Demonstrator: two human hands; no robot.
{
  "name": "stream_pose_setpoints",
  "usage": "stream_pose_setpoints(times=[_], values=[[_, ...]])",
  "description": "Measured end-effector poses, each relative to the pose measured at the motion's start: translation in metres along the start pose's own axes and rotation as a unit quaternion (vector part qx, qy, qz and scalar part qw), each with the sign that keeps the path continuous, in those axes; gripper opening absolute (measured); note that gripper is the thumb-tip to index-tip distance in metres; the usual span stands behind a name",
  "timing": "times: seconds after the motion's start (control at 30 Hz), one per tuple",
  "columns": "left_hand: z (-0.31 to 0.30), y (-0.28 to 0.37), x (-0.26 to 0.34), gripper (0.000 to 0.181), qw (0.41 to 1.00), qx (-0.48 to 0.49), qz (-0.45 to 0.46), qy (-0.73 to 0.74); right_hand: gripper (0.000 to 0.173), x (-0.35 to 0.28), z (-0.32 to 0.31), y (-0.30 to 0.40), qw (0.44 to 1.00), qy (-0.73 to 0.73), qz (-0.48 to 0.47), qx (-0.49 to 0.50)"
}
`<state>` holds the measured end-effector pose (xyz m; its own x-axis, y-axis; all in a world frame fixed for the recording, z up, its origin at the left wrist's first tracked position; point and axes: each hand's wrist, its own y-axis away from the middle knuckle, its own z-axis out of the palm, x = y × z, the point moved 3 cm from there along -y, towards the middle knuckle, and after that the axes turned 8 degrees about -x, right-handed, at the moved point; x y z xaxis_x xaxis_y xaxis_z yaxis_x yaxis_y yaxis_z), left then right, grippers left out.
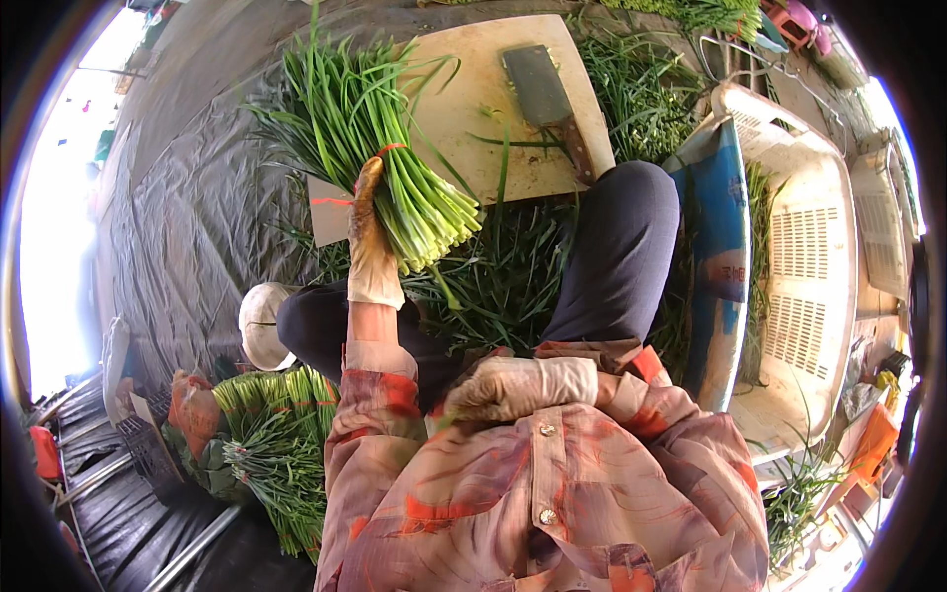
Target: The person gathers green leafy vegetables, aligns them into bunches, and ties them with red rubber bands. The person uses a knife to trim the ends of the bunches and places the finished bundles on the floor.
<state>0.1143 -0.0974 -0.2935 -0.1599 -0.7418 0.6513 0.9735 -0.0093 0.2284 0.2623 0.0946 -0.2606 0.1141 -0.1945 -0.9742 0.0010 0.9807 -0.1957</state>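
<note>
My left hand (pixel 370 237), in a soiled pale glove, grips a bundle of green garlic chives (pixel 399 185) tied with a red band (pixel 392 148). Its leaves point up and away, and its pale cut ends face right and towards me. My right hand (pixel 492 388), gloved too, is curled close against my shirt front; whether it holds anything cannot be made out. Beyond my knees lies a worn cutting board (pixel 444 111), partly behind the bundle. On it rests a cleaver (pixel 536 85) with a wooden handle (pixel 579 152), beside a few loose leaves.
Loose green leaves (pixel 510 274) cover the ground between my legs. A large white plastic basket (pixel 803 222) stands at the right, with a blue sack (pixel 710 251) along its near side. Several banded bundles (pixel 281 414) lie at the lower left. A white round container (pixel 259 325) sits by my left knee.
</note>
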Motion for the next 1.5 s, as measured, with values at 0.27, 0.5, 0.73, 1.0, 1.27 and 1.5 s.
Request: stream_pose_setpoints(times=[0.27,0.5,0.73,1.0,1.27,1.5], values=[[0.028,0.067,0.02,0.032,0.989,0.11,0.029,-0.095,0.041,-0.028,-0.157,0.053,0.766,0.453,0.173,0.422],[0.02,0.093,0.0,0.036,0.976,0.139,-0.004,-0.165,0.104,-0.008,-0.246,-0.04,0.851,0.151,0.026,0.502],[-0.014,0.082,0.001,0.043,0.956,0.129,0.007,-0.263,0.029,-0.018,-0.232,-0.015,0.878,0.17,0.123,0.43],[-0.02,0.064,0.003,0.04,0.954,0.145,0.05,-0.257,0.026,-0.069,-0.091,0.103,0.952,0.006,0.218,0.214],[0.012,0.086,0.006,0.034,0.981,0.131,0.025,-0.143,0.062,-0.095,-0.095,0.11,0.86,0.419,0.244,0.158],[0.044,0.11,0.007,0.035,0.97,0.148,-0.011,-0.195,0.085,-0.09,-0.183,0.006,0.821,0.388,0.065,0.414]])
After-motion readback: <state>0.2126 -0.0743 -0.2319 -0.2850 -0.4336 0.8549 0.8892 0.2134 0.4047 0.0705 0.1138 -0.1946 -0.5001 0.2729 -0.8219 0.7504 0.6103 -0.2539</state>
